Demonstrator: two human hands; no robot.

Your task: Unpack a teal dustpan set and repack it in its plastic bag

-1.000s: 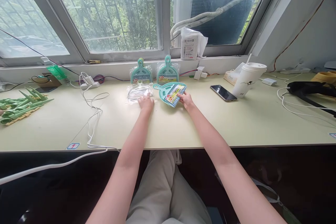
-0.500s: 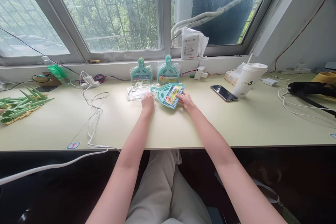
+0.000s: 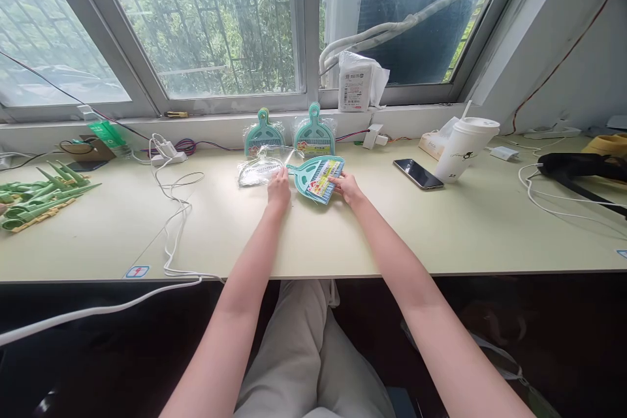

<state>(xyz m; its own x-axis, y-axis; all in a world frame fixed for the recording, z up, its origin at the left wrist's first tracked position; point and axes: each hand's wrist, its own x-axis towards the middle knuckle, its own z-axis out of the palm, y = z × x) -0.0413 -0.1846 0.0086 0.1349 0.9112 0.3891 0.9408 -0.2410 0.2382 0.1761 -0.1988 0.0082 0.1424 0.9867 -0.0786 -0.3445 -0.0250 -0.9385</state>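
A small teal dustpan set [image 3: 315,177] with a colourful label lies on the pale desk [image 3: 318,235]. My right hand [image 3: 347,187] grips its right edge. A clear plastic bag [image 3: 258,172] lies just left of it, its open end lifted over the dustpan's handle. My left hand [image 3: 279,187] holds that bag at its right edge, beside the handle. Two more teal dustpan sets, each in a clear bag [image 3: 264,136] [image 3: 314,134], lean upright against the window ledge behind.
A phone [image 3: 418,174], a white lidded cup with a straw [image 3: 462,149] and white cables [image 3: 539,196] lie to the right. White charger cables [image 3: 171,209] trail to the left. Green plastic pieces [image 3: 39,199] sit at the far left.
My left hand has moved right with the clear bag, from flat on the bag to beside the dustpan's handle. The bag's end now overlaps the handle. My right hand has stayed put.
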